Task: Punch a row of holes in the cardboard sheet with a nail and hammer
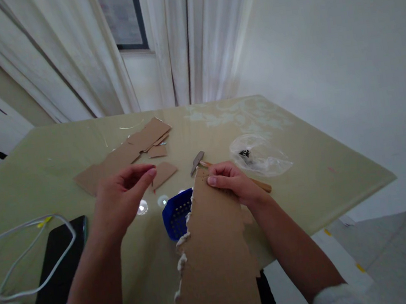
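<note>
No writing is legible anywhere. The right hand [235, 183] pinches the top edge of a torn cardboard strip [217, 250] standing tilted over a blue basket [176, 216]. The left hand [121, 197] hovers loosely open, holding nothing, near the cardboard scraps [128, 155].

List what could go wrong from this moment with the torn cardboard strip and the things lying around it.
1. The right hand pinches only the far end of the long torn brown cardboard strip, which overhangs the pale green table; it could sag or slip off.
2. The small wooden-handled hammer lies right beside that hand and could get knocked.
3. The open left hand hovers near the white cable crossing the black phone; a snag might drag it.
</note>
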Available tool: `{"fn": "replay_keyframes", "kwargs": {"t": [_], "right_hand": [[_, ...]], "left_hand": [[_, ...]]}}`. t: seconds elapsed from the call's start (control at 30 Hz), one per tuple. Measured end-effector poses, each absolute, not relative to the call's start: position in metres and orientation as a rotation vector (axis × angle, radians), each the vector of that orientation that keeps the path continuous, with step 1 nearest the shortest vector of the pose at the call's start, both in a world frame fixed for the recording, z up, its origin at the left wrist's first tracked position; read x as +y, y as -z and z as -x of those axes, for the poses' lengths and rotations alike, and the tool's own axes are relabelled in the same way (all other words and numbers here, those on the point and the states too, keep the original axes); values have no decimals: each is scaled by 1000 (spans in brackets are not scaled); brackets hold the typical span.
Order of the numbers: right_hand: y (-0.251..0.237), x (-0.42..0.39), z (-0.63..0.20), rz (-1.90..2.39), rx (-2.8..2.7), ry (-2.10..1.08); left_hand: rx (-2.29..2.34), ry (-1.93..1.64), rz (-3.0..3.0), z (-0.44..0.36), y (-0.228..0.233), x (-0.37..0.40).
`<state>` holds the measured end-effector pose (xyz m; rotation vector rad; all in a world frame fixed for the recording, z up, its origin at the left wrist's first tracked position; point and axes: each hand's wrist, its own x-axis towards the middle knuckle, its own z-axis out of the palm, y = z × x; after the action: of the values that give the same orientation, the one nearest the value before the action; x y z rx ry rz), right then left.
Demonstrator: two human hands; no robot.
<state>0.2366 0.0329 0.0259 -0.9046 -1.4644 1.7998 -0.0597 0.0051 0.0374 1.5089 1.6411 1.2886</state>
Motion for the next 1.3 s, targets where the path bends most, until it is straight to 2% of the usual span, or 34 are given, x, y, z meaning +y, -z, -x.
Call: {"fn": "replay_keyframes", "kwargs": {"t": [0.13,0.2,0.4,0.63,0.73,0.77,0.83,0.9,1.07,1.3], "right_hand": [[-23,37,-232,931,-1347,-1760],[-21,39,-230,934,-1333,-1742],[-20,39,-230,925,-1331,-1747],[-26,36,-229,907,-1333,-1752],[-26,33,-230,898,-1364,-1763],[-26,33,-230,891,-1378,-1770],[-26,31,-230,871,-1399,-1794],[-28,29,-229,850,-1399,-1820],[-31,26,-228,855,-1414,-1864],[-38,29,-220,856,-1492,-1886]], "left_hand": [[2172,-809,-1569,101,-15,21],[2249,-651,-1590,108,-6,21],[2292,-453,-1504,99,1,15],[2328,-416,-1509,99,-2,14],[2339,-537,-1567,85,-4,9],[2313,-691,-1623,77,-6,6],[2041,-1091,-1771,56,-10,-2],[1621,-1325,-1900,33,-14,-12],[1127,-1420,-1994,1,-18,-30],[1095,-1505,-1958,5,-14,-29]]}}
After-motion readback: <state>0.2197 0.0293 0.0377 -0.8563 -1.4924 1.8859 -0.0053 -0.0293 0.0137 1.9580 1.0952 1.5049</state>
